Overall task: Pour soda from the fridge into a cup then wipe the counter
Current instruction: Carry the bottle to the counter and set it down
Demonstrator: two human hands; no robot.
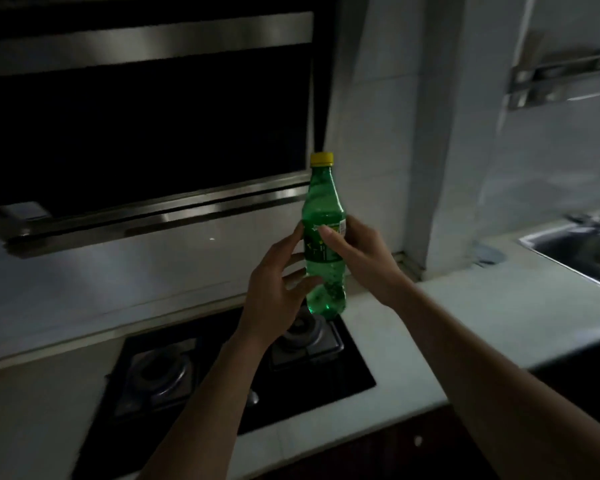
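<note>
A green soda bottle with a yellow cap is held upright in the air above the stove's right burner. My right hand grips its labelled middle from the right. My left hand cups the lower half from the left, fingers spread against the plastic. The cap is on. The white counter runs to the right of the stove. No cup or cloth is in view.
A black two-burner gas hob lies below the hands. A steel and black range hood hangs at upper left. A steel sink sits at far right, with a metal wall rail above it.
</note>
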